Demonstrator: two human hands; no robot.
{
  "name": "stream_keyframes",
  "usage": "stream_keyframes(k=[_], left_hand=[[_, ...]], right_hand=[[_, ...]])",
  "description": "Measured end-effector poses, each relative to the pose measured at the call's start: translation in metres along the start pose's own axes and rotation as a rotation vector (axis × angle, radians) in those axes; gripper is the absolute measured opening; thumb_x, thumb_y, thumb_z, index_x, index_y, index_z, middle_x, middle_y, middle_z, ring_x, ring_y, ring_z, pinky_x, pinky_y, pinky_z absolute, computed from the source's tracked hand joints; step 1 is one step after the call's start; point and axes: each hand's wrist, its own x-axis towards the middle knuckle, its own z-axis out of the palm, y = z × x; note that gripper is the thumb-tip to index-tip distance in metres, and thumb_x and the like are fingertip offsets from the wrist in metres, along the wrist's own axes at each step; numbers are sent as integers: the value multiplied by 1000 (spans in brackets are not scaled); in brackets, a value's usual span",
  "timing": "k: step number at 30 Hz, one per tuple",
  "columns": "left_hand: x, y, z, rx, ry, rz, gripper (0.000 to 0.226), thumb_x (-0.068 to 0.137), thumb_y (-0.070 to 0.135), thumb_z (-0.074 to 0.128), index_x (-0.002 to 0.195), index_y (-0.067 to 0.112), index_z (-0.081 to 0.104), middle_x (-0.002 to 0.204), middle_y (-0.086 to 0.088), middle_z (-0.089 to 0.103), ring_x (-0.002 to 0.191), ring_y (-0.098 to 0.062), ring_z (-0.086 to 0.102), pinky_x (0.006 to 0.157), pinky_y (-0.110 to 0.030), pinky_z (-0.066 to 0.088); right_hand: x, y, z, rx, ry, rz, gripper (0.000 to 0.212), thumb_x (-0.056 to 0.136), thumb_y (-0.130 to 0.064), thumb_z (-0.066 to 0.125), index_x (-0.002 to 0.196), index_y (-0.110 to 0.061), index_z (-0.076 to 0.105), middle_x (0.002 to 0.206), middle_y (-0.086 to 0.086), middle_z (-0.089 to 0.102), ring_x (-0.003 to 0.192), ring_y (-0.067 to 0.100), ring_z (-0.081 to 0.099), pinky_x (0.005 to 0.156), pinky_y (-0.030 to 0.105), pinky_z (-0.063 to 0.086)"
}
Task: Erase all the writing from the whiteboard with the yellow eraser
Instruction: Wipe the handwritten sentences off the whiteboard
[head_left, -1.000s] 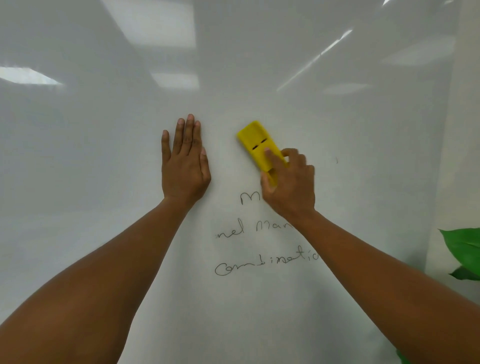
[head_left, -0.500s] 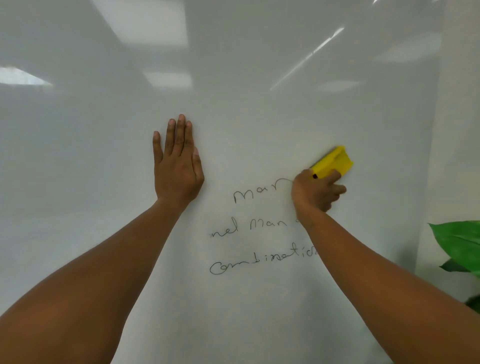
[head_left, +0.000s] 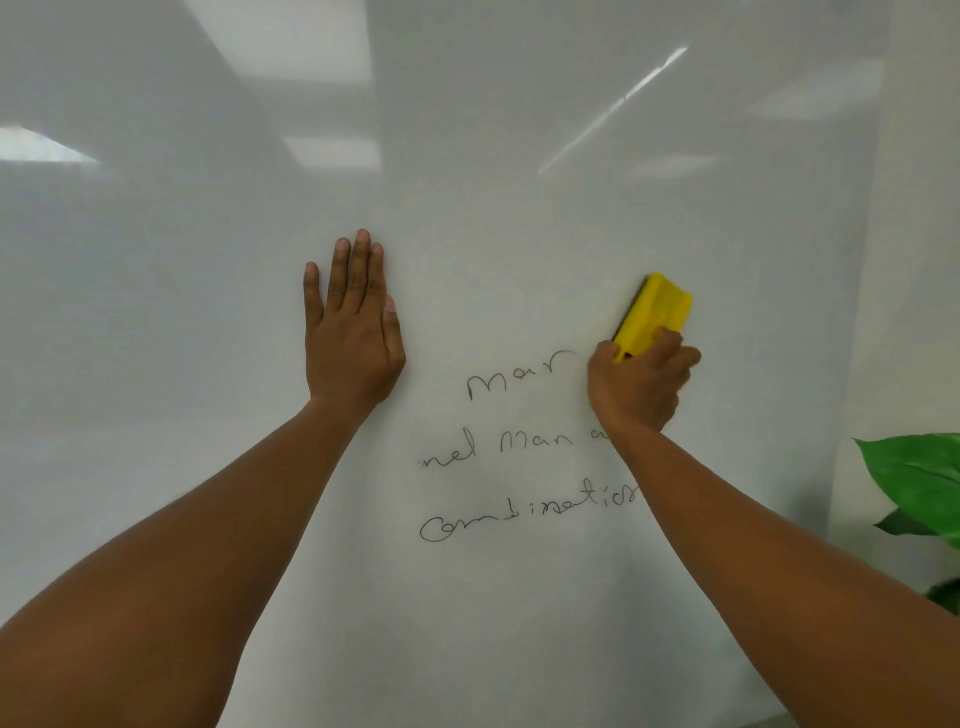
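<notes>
A glossy whiteboard (head_left: 208, 312) fills the view. Three lines of black handwriting (head_left: 524, 467) sit at its middle, and my right forearm covers their right ends. My right hand (head_left: 641, 384) grips the yellow eraser (head_left: 655, 314), which presses against the board just right of the top line, its upper end tilted to the right. My left hand (head_left: 353, 327) lies flat on the board to the left of the writing, fingers together and pointing up, holding nothing.
The board's right edge (head_left: 857, 364) runs down beside a pale wall. Green plant leaves (head_left: 919, 483) stick in at the lower right, close to my right forearm. Ceiling lights reflect in the upper board.
The eraser swept from above the top line's left part over to its right end, uncovering the letters "Mar". It has now tipped more upright. My left hand stayed flat on the board.
</notes>
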Motion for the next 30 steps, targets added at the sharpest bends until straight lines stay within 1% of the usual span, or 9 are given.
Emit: stream_keyframes(k=[2,4,13,15,18,20,23,28,30], left_hand=[[-2,-1,0,-2,-3,2,58,106,21,26,161,8,12,169,-7,9,156,-22,3,126,-49,1],[-4,-1,1,-2,-1,0,58,106,20,26,161,8,11,169,-6,8,156,-22,3,126,-49,1],[-8,0,2,-3,-1,-8,59,105,22,24,161,8,11,169,-6,8,156,-22,2,126,-46,-4],[-9,0,2,-2,-4,-5,59,105,22,25,161,8,11,169,-6,8,156,-22,2,126,-46,-4],[-10,0,1,5,-10,4,58,105,22,25,161,8,12,169,-7,8,156,-22,3,126,-47,-2],[-10,-1,0,12,-13,9,58,105,22,24,160,7,13,169,-7,9,156,-23,4,126,-48,0],[-11,-2,1,15,-14,5,58,105,23,23,161,8,12,169,-7,8,156,-22,3,126,-49,0],[-11,-4,3,20,1,10,58,106,23,24,160,8,13,169,-7,11,156,-23,5,126,-48,0],[-13,-4,3,19,2,10,58,105,22,25,160,8,14,169,-7,11,156,-23,5,126,-48,0]], right_hand=[[1,8,-1,36,-23,127,60,90,-31,54,139,-7,30,131,19,33,111,38,45,85,50,48],[-4,11,-1,43,-37,106,66,90,-31,54,145,-9,26,132,19,33,110,38,46,85,49,47],[-33,16,2,-185,-47,-759,64,77,-27,66,138,-15,48,115,16,50,92,32,52,67,41,44],[-32,16,4,-162,-34,-622,65,79,-29,65,139,-17,45,119,15,48,97,31,51,71,42,43],[-28,11,7,-39,-19,-168,66,85,-31,59,144,-16,34,126,15,40,108,34,47,83,45,42],[-28,7,8,-18,-21,-60,68,87,-31,56,146,-12,29,128,17,37,110,36,47,85,47,43],[-40,6,10,-48,-25,-319,67,84,-28,60,144,-10,35,123,20,41,100,38,49,79,46,47],[-61,14,16,-187,-153,-1076,66,76,-28,63,137,-20,39,117,17,50,89,34,53,69,38,40],[-56,17,16,-241,-149,-1144,64,76,-30,59,136,-23,40,117,16,53,90,33,53,69,37,38]])
